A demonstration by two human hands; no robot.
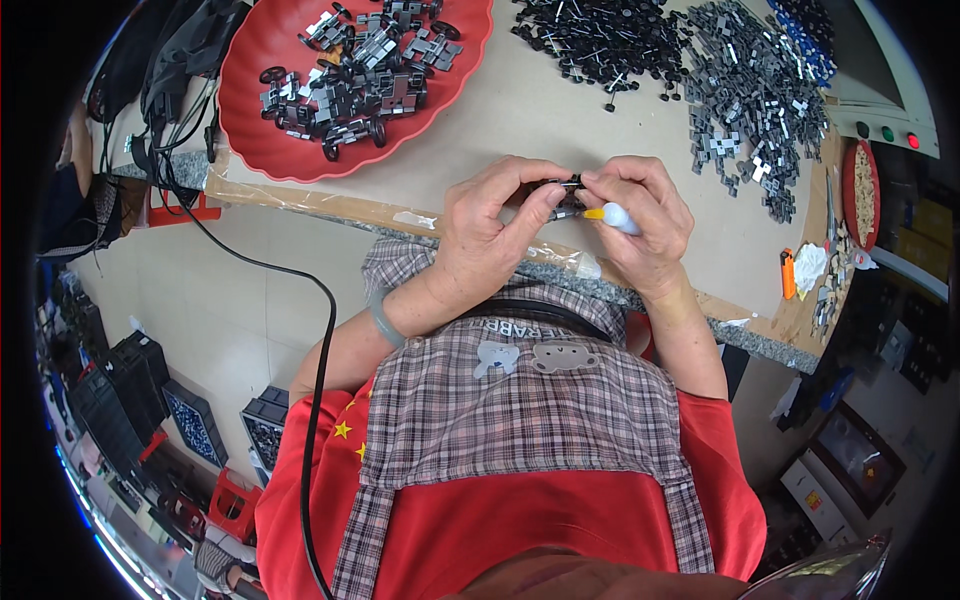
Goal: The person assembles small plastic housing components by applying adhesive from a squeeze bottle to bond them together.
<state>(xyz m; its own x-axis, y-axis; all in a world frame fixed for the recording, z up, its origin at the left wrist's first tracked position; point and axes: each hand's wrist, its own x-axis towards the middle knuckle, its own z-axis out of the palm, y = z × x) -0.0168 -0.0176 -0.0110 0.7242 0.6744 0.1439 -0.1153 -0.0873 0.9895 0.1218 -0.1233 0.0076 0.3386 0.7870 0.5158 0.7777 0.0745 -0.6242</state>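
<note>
Just over the table's near edge, my left hand (490, 215) is closed, thumb and forefinger pinching a small dark wheeled assembly (570, 186). It resembles a toy chassis, and my fingers cover much of it. My right hand (650, 225) comes in from the other side. Its thumb and forefinger meet at the assembly's right end, while a small pale squeeze bottle (620, 218) with a yellow tip is tucked in the palm. That tip points left, close under the assembly; whether it touches cannot be made out.
A red scalloped tray (270, 155) heaped with grey wheeled assemblies stands at the far left. Far off lie piles of black wheel-and-axle pieces (610, 40) and grey plastic parts (750, 110). An orange cutter (787, 274) is at the right. A black cable (325, 330) hangs left of my body.
</note>
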